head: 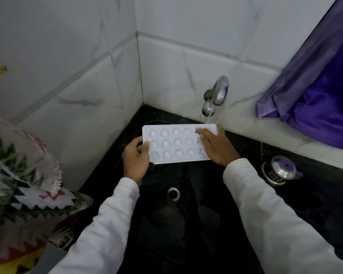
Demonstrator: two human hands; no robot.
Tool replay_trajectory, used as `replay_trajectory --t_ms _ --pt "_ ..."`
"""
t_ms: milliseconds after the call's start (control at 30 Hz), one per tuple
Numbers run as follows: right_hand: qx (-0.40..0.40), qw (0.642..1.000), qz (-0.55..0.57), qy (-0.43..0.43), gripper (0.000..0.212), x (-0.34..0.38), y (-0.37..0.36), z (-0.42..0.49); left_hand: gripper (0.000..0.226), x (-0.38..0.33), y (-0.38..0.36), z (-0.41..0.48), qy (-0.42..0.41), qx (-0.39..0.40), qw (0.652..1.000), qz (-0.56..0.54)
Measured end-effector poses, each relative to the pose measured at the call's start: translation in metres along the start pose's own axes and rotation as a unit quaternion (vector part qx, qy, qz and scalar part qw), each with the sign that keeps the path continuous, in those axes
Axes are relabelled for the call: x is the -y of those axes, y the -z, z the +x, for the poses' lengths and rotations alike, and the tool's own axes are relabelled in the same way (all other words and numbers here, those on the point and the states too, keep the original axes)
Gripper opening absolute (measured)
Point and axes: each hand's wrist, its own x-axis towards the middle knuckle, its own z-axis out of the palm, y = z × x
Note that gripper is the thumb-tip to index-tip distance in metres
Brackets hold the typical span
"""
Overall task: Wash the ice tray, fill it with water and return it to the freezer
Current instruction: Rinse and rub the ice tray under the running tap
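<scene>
A white ice tray (pixel 174 144) with rows of rounded cells is held level over the black sink (pixel 166 214). My left hand (pixel 136 158) grips its left end, thumb on top. My right hand (pixel 216 146) lies on the tray's right end with fingers stretched over the cells, under the stream. Water runs from the chrome tap (pixel 216 95) on the wall onto the tray's far right corner.
The sink drain (pixel 173 193) sits below the tray. A small steel lidded pot (pixel 281 170) stands on the black counter at the right. Purple cloth (pixel 315 86) hangs at upper right; patterned fabric (pixel 24 184) hangs at the left. White tiled walls meet in a corner behind.
</scene>
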Motion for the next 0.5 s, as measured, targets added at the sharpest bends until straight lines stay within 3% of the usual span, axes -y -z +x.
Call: replay_trajectory --t_ms 500 --pt "-0.011 0.999 -0.035 0.005 0.036 -0.0086 0.0025 -0.0043 0.02 -0.003 -0.0055 0.0018 0.016 0.023 0.999 -0.031"
